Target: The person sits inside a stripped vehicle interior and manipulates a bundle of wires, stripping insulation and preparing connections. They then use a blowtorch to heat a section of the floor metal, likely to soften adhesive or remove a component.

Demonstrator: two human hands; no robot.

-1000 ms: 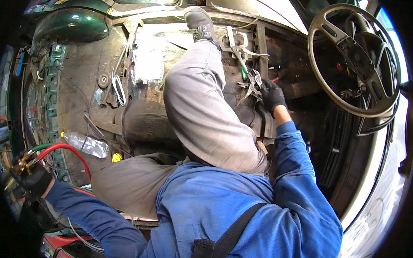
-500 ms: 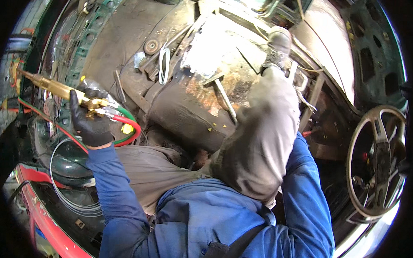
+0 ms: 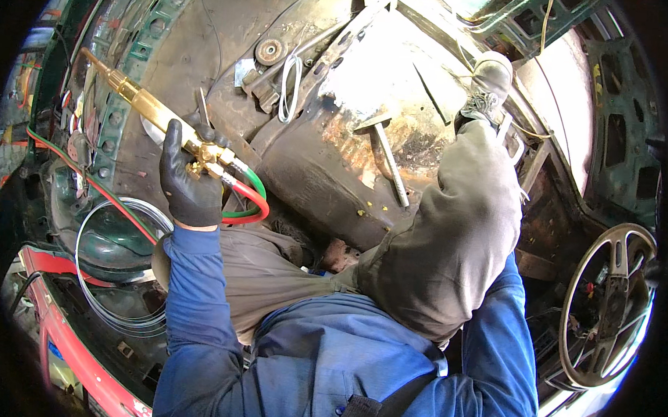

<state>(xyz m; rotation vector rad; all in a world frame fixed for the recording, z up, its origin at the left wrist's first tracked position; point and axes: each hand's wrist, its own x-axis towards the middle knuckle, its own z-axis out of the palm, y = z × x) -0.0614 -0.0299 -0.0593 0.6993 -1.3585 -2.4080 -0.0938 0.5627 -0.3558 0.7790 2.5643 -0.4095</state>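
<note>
My left hand (image 3: pixel 189 178), in a black glove, is wrapped round the valve end of a brass gas torch (image 3: pixel 152 112). The torch's tapered tip points to the far left. From its rear a red hose (image 3: pixel 260 206) and a green hose (image 3: pixel 255 182) curve back beneath my wrist. My right arm (image 3: pixel 500 328), in a blue sleeve, passes behind my raised right leg (image 3: pixel 462 220), which hides that hand. Beyond my lap a hammer (image 3: pixel 389 157) lies on the stained metal hump of the floor.
A steering wheel (image 3: pixel 609 306) stands at the right. Coiled wire (image 3: pixel 89 273) lies at the left above a red panel (image 3: pixel 79 339). On the far floor are a round wheel-like disc (image 3: pixel 270 51), a looped pale cable (image 3: pixel 288 89) and a thin dark rod (image 3: pixel 431 94).
My left hand has brought the torch to the right, and its tip now slants further away from me. The whole view has shifted slightly. My right hand stays hidden.
</note>
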